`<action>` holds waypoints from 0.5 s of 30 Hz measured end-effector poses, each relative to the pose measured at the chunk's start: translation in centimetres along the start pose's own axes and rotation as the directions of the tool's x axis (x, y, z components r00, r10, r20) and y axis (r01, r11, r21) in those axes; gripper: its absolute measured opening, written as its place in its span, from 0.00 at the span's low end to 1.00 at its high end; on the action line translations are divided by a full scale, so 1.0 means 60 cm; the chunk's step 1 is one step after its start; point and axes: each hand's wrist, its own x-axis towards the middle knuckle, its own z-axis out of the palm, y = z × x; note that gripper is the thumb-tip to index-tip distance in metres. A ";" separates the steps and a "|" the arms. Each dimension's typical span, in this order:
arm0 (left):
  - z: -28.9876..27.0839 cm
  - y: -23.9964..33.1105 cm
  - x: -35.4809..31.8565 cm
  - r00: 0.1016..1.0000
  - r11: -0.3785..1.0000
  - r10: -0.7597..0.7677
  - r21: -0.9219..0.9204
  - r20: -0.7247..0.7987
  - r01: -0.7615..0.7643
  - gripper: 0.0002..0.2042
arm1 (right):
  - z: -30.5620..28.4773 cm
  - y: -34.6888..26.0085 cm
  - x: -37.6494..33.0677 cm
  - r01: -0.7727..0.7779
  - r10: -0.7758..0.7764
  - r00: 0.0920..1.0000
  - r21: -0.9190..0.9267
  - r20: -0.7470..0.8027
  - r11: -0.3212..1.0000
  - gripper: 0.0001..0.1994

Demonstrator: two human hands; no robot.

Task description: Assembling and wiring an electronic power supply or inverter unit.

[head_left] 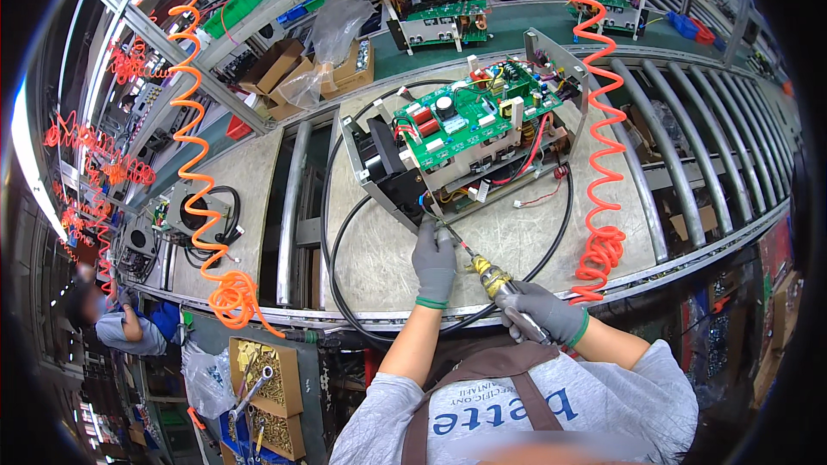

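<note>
An electronic power unit with a green circuit board (482,112) on top and a black fan housing (385,159) at its left end sits on a metal plate in front of me. My left hand (433,267), in a grey glove, reaches to the unit's near lower corner. Its fingertips are drawn together there beside the screwdriver tip, and what they pinch is hidden. In my gloved right hand (543,313) is a power screwdriver (494,279) wrapped with yellow tape. Its long thin bit slants up and left to that same corner.
A black cable (331,232) loops around the unit. Orange coiled hoses (603,146) hang on both sides. Metal rollers (689,146) run off to the right. Cardboard boxes of screws (274,379) and wrenches lie lower left. Another person (129,327) is at far left.
</note>
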 end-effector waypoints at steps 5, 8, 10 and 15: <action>-0.010 -0.022 0.014 0.995 0.985 0.079 0.150 0.067 -0.088 0.16 | 0.005 0.000 -0.002 -0.001 0.001 1.000 0.006 -0.017 1.000 0.14; -0.024 -0.029 0.031 0.982 0.996 -0.058 0.073 0.180 0.045 0.19 | 0.007 0.001 0.003 0.014 -0.014 1.000 0.024 0.001 1.000 0.14; -0.031 -0.037 0.039 0.980 0.987 -0.007 0.158 0.198 -0.025 0.18 | 0.016 0.006 0.005 0.014 -0.015 1.000 0.041 0.007 0.999 0.14; -0.045 -0.033 0.047 0.961 0.945 0.084 0.285 0.265 -0.161 0.18 | 0.042 0.019 0.014 0.069 -0.061 0.993 0.081 -0.098 0.994 0.15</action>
